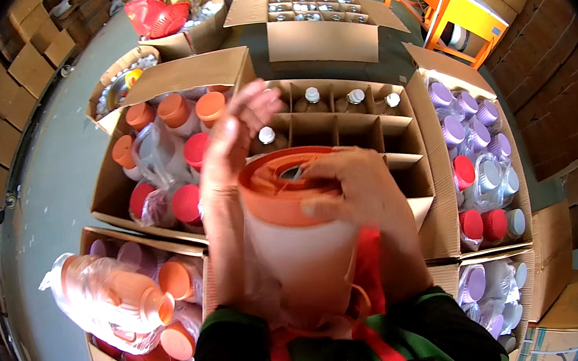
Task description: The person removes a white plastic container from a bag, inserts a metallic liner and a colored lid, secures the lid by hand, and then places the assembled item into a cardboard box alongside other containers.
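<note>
In front of my body stands a large flask (301,257) with a pale pinkish-white cylindrical side. Its orange end faces up, with ridged rings and a small round opening in the middle. My right hand (358,190) grips this orange end, fingers bent over its rim and near the opening. Raised at the flask's left side, my left hand (231,141) is open, fingers stretched out and slightly blurred; its wrist is close to the flask. An orange strap loop and red apron straps (370,264) show near the flask's lower part, which is partly hidden.
Beyond the flask, a divided carton (418,158) holds white-capped bottles (312,96). Cartons on the left hold orange- and red-topped flasks (174,111); a plastic-wrapped orange jug (113,293) lies on one. Purple, red and white tops (488,175) fill the right cartons. An orange-framed table (454,5) stands far right.
</note>
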Motion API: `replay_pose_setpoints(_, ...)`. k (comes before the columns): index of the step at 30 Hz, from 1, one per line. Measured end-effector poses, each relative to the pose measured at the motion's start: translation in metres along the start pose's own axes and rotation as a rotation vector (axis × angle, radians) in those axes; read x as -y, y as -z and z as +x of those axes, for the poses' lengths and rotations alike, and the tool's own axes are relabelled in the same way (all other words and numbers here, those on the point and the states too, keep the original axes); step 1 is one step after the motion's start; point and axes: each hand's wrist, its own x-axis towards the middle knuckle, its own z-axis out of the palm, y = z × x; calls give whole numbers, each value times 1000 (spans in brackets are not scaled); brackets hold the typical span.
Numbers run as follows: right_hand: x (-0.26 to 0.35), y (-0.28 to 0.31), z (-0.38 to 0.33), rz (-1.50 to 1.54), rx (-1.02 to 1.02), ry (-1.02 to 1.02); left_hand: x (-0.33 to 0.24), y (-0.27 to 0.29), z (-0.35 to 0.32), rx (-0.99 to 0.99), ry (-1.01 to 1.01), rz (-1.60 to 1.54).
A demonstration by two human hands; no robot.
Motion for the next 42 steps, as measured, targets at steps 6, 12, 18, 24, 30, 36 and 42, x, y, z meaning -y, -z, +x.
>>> replay_pose_setpoints(6,-89,-36,24,826,-115,77,48,49,-24,378,-258,-135)
replay_pose_setpoints(12,-113,-39,42,1115,-508,219,38,33,8,91,-354,-120)
replay_pose_setpoints(18,-105,-49,67,944,-534,-90,41,54,16,632,-561,-611)
replay_pose_setpoints(24,-131,-32,81,940,-65,757,58,73,11,452,-392,-188)
replay_pose_setpoints(30,-142,-48,75,1064,-314,339,54,46,27,261,-454,-234)
replay_pose_setpoints(36,-136,-71,77,1436,-467,368,54,64,24,607,-740,-512)
replay_pose_setpoints(42,-191,-79,93,1189,-296,260,57,66,19,-147,-286,461)
